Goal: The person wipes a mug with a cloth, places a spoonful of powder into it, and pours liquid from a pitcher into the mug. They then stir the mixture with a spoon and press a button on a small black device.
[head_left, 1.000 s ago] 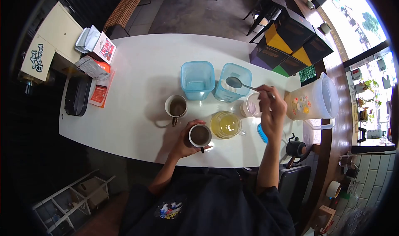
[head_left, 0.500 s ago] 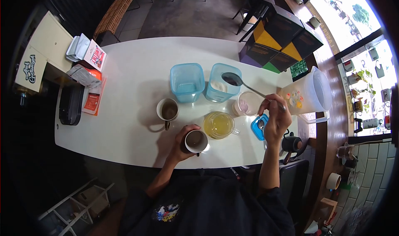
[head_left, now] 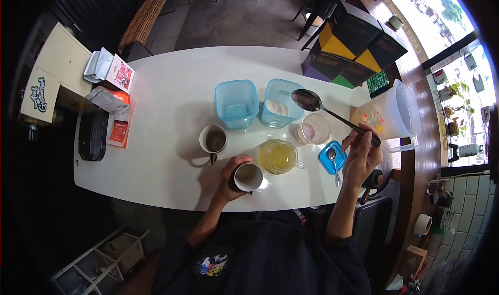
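Note:
My left hand (head_left: 228, 183) is wrapped round a white cup (head_left: 248, 177) standing near the table's front edge. Up at the right, my right hand (head_left: 362, 157) grips the handle of a large dark spoon (head_left: 307, 100), its bowl raised over the right-hand blue container (head_left: 280, 119), which has white powder in it. The other blue container (head_left: 236, 119) stands to its left. A second cup (head_left: 213, 139) with dark contents is left of my held cup. Between my hands are a glass mug (head_left: 278, 157) of yellow liquid and a clear plastic cup (head_left: 315, 128) with something pinkish inside.
A small spoon (head_left: 333, 157) lies on a blue lid (head_left: 328, 165). At the right edge stands a translucent pitcher (head_left: 387, 110). Black boxes (head_left: 356, 40) with coloured panels are stacked at the back right. Packets (head_left: 118, 128) and a black case (head_left: 93, 135) lie at the left.
My right hand has moved right and slightly down, and the spoon's bowl has shifted right, away from the powder. My left hand stays on the cup. The whole view has shifted slightly.

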The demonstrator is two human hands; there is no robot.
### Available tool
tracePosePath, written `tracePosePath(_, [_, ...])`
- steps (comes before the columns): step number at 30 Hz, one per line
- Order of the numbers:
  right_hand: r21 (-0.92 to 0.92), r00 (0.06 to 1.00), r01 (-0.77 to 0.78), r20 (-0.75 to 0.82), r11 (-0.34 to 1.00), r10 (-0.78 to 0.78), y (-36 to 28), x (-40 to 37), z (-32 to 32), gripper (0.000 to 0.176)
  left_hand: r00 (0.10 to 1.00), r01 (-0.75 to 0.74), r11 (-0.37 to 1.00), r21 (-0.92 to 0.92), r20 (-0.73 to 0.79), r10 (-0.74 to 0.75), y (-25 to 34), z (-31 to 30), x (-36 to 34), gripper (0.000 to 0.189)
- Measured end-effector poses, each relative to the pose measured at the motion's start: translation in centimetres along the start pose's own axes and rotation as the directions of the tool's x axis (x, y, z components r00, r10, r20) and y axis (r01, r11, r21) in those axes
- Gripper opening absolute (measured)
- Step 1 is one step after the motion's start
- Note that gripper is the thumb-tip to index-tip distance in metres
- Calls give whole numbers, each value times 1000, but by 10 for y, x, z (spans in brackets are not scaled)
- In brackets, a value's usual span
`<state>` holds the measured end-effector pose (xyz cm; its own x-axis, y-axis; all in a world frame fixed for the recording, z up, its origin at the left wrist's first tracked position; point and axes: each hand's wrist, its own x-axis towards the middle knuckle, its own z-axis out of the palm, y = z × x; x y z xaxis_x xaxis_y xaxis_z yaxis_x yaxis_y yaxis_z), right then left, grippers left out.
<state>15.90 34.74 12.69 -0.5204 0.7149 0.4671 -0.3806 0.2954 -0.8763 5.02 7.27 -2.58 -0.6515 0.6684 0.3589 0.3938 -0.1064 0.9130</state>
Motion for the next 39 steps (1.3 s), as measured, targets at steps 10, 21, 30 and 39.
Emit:
tracePosePath(10, [19, 993, 91, -81, 996, -89, -14, 3, -26, 30, 989, 145, 983, -114, 32, -142, 3, -4, 6, 78])
tracePosePath(21, [-71, 987, 32, -153, 997, -43, -27, -6, -42, 29, 974, 217, 975, -46, 77, -213, 10, -4, 11, 77])
tracePosePath(30, [-389, 984, -127, -167, 913, 65, -12, -13, -39, 25, 988, 145, 989, 12, 44, -145, 10, 0, 11, 73])
tracePosePath(39, [-619, 993, -118, -49, 777, 112, 29, -23, -22, 22, 988, 141, 989, 40, 65, -143, 11, 1, 15, 71])
